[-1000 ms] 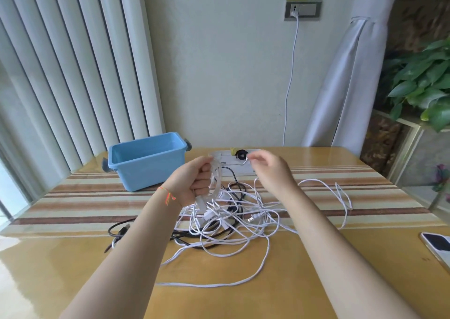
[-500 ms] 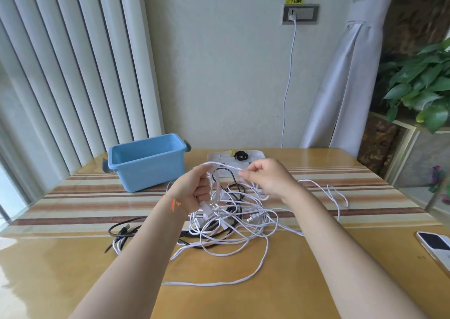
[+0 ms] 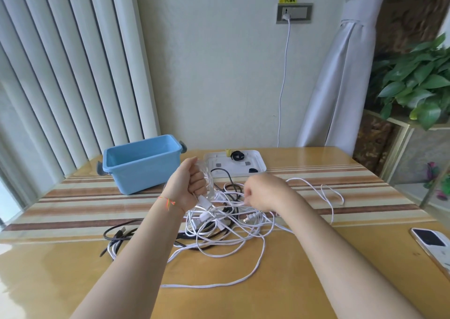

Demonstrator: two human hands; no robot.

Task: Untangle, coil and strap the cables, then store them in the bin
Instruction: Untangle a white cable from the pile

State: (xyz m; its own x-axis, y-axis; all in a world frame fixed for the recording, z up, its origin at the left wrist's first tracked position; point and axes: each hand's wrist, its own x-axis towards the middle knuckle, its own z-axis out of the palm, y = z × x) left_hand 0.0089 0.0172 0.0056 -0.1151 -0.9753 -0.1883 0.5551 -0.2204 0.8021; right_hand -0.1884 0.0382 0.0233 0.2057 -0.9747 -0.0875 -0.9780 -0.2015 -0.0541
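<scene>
While our left hand (image 3: 188, 184) stays clamped on the white coil (image 3: 209, 183) at frame centre, our right hand (image 3: 261, 192) pinches a strand from the tangle (image 3: 226, 231) on the tabletop (image 3: 316, 282). We should feed slack gently, matching loops; the bin (image 3: 142, 162) waits upper left.

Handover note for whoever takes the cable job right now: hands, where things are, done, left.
Left hand grips a partly wound white coil, raised above the pile.
Right hand pinches a white strand low over the tangle.
Tangle of white and black cables lies mid-table; a black cable end trails to the left.
Blue bin far left holds no cables that I can see; straps sit on the white tray.
Done: one coil begun.
Left: finish it, strap it, untangle the others, bin all.
</scene>
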